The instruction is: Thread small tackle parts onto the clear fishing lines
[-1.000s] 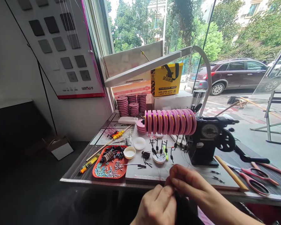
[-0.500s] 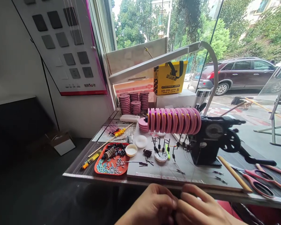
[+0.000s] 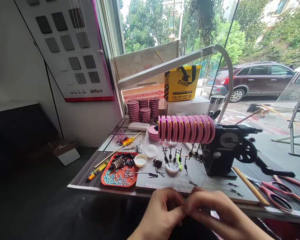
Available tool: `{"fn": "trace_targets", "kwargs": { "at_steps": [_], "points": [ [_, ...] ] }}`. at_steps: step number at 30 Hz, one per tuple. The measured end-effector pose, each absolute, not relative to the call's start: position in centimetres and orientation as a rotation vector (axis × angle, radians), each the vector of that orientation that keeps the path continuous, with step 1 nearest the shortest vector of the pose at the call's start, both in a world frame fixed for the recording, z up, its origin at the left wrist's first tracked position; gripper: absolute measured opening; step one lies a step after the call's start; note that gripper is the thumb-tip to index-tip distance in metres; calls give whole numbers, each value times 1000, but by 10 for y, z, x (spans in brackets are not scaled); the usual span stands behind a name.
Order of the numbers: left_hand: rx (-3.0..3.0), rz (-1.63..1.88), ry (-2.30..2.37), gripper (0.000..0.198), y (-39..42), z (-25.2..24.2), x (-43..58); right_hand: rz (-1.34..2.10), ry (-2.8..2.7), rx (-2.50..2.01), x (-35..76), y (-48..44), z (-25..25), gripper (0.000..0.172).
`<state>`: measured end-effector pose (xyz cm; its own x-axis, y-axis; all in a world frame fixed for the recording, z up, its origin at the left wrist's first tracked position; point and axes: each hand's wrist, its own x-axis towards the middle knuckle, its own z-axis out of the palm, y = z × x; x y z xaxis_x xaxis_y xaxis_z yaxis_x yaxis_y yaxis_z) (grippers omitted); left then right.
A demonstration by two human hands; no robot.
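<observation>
My left hand and my right hand meet just in front of the table's near edge. Both are closed in a pinch, fingertips together; whatever is between them is too small or hidden to make out. Thin lines run down toward them from a row of pink foam spools on a black hand-cranked winder. Small black fittings hang on those lines above a round white dish of tiny pale beads. Nearby on the grey board lie a black bundle and small dark pieces.
A red tray of swivels, blue sleeves and black parts stands left, beside a small white dish. Scissors and a wooden strip lie right. Stacked pink spools and a yellow bag stand behind.
Both hands have risen slightly toward the table edge. My right hand has turned, its wrist now arched, and the fingertips remain together. Things on the table have not moved.
</observation>
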<state>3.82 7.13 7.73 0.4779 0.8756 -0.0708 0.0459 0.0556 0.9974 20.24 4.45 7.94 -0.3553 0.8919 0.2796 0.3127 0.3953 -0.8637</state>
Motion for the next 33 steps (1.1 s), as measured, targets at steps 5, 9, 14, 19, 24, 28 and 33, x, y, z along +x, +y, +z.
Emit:
{"fn": "trace_targets", "kwargs": {
  "at_steps": [5, 9, 14, 19, 24, 28, 33],
  "points": [
    [2022, 1295, 1075, 15, 58, 55, 45, 1324, -1422, -1027, 195, 48, 94, 32],
    [2458, 1644, 1028, 21, 59, 42, 48, 1399, -1314, -1011, 191, 53, 95, 37],
    [2887, 1815, 698, 20, 67, 44, 50, 1427, -1315, -1036, 191, 57, 92, 41],
    [2382, 1528, 782, 21, 68, 44, 48, 1195, -1538, -1052, 199, 52, 82, 27],
    [958, 619, 904, 3, 71, 55, 42, 270, -2177, -842, 207, 43, 67, 19],
    [743, 503, 888, 4, 73, 59, 44, -66, -2395, -775, 210, 39, 65, 35],
    [752, 489, 889, 6, 72, 60, 44, -39, -2395, -717, 207, 40, 61, 40]
  ]
}}
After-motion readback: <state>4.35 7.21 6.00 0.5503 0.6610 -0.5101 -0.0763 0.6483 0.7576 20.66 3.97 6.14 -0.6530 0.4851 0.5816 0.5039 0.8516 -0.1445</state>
